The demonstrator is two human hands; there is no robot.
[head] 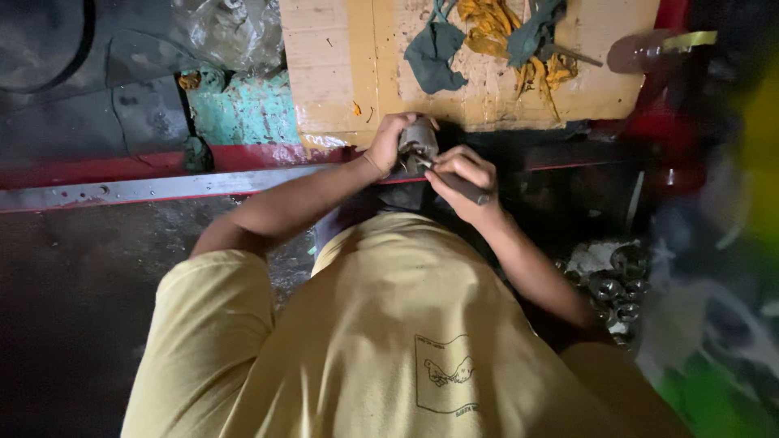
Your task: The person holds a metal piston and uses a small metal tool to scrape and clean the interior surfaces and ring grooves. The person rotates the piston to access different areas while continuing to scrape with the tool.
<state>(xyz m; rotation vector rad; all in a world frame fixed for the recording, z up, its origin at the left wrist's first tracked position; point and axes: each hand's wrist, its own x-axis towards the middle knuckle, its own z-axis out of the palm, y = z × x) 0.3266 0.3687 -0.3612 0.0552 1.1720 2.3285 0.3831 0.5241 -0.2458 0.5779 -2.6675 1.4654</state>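
Dim, grimy workshop corner under weak light. Dark, stained floor (pixel 73 308) along the left. Red frame edge (pixel 122 168) with a grey perforated metal strip (pixel 162 188) running across. Worn cardboard sheet (pixel 357 73) lying beyond it, with teal and yellow rags (pixel 495 32) heaped near its far edge. Patch of chipped turquoise surface (pixel 243 109) beside crumpled clear plastic (pixel 227 28). Cluster of metal rings (pixel 617 292) at right.

in front of me a flattened sheet of cardboard (pixel 349 57) covers the tabletop (pixel 243 113). on the cardboard lie teal rags (pixel 434 53) and yellow rags (pixel 487 28) in a tangle. a crumpled clear plastic bag (pixel 227 28) lies beside the cardboard.
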